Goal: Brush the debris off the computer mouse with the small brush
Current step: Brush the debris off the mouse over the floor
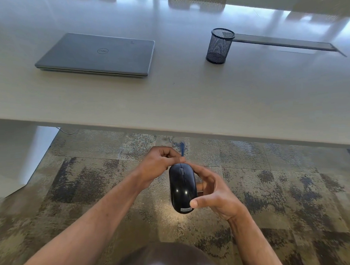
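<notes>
A glossy black computer mouse [182,189] is held in the air over the carpet, in front of the table's near edge. My right hand [214,192] grips it from the right side, thumb on its rear end. My left hand [158,163] is curled round a small brush [182,148] at the mouse's far tip. Only the brush's blue bristles show, sticking up past my fingers and blurred; its handle is hidden in my fist.
On the white table [189,103] a closed grey laptop [98,54] lies at the left, and a black mesh pen cup [219,46] stands at the right beside a long cable slot [286,42]. Patterned carpet [91,176] lies below my hands.
</notes>
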A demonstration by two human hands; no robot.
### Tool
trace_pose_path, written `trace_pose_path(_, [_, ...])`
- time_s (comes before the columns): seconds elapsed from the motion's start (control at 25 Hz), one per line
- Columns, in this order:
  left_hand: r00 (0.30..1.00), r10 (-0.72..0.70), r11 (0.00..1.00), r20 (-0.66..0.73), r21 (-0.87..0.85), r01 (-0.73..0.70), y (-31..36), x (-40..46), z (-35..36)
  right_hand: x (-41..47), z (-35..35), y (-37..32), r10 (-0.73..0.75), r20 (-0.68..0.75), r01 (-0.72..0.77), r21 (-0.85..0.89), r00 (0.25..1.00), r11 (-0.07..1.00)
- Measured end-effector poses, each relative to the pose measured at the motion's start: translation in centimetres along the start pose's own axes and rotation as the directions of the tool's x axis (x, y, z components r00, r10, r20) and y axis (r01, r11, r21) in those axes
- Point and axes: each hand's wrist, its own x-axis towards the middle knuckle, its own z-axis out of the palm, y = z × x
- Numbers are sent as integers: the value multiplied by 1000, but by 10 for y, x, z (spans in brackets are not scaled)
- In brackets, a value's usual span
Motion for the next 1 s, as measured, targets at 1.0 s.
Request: trace_pose_path(1.0, [999, -37, 968, 20, -248, 41, -18, -53, 10, 4, 11, -1, -6, -178, 3, -19, 984, 1000])
